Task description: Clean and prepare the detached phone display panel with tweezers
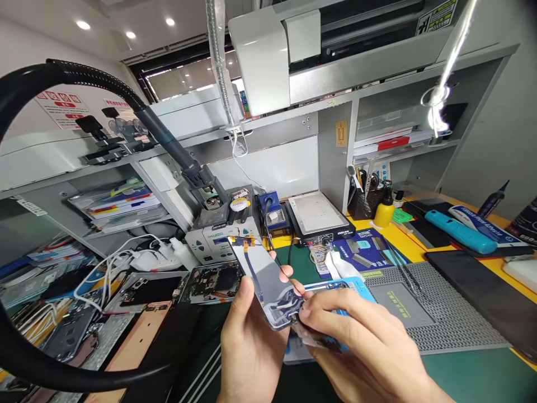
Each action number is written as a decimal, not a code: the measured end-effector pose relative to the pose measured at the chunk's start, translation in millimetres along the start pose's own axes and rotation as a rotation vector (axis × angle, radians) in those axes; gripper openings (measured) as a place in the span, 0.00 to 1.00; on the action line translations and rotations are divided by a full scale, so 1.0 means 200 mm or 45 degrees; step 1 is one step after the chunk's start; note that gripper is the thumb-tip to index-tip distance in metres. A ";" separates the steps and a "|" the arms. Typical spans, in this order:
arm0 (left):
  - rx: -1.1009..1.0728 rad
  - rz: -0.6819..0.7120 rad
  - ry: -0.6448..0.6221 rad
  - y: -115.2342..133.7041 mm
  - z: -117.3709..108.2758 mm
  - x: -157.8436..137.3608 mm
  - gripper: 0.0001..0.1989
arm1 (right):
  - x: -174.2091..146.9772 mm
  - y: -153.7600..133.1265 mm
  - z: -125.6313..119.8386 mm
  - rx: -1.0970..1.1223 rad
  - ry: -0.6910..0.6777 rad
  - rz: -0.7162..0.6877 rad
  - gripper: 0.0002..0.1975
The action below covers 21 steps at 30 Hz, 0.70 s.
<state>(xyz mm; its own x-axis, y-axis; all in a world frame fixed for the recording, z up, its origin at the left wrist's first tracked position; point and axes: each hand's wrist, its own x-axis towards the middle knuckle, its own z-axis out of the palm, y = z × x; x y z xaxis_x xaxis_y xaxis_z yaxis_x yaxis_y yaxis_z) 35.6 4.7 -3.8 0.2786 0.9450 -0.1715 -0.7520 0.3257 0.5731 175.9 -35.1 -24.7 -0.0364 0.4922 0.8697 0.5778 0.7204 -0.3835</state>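
Note:
In the middle of the view, my left hand [254, 344] is closed around a phone display panel [262, 266], thumb at its left edge and fingertips at its right. The panel is tilted, with its silvery back and thin flex cables showing. My right hand [369, 333] is closed on a phone body [321, 288], which has a blue edge and exposed inner parts. Its index finger and thumb press together where the body meets the panel's lower end. What lies directly under those fingertips is hidden. Both parts are held above the bench mat.
Tweezers [405, 274] lie on a grey perforated mat [455, 305] to the right. An opened circuit-board device [213, 282] and other phone parts lie left. Behind stand a flat heating plate [321, 215] and a yellow bottle [384, 207]. A black hose [103, 84] arches over the left.

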 end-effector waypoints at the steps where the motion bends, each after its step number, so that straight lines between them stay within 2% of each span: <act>1: -0.011 -0.002 0.007 0.00 -0.01 0.01 0.22 | 0.00 0.00 0.00 -0.007 0.003 -0.005 0.07; 9: -0.036 -0.056 0.108 0.01 0.03 0.02 0.23 | 0.03 0.00 -0.03 -0.092 -0.035 -0.086 0.08; 12: -0.037 -0.069 0.121 0.01 0.05 0.02 0.23 | 0.04 -0.01 -0.03 -0.095 -0.033 -0.066 0.10; 17: -0.039 -0.024 0.067 0.01 0.03 0.03 0.19 | 0.05 -0.01 -0.03 0.236 0.059 0.129 0.11; 21: -0.077 0.039 0.041 0.01 0.03 0.03 0.17 | 0.06 -0.01 0.00 0.291 0.111 0.389 0.07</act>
<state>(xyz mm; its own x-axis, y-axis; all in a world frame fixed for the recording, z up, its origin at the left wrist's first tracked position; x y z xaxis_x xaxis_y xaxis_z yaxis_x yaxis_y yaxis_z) 39.1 11.7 1.8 0.2359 0.9548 -0.1808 -0.7948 0.2966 0.5294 174.2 -30.3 -12.8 0.1840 0.6647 0.7241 0.3542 0.6423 -0.6797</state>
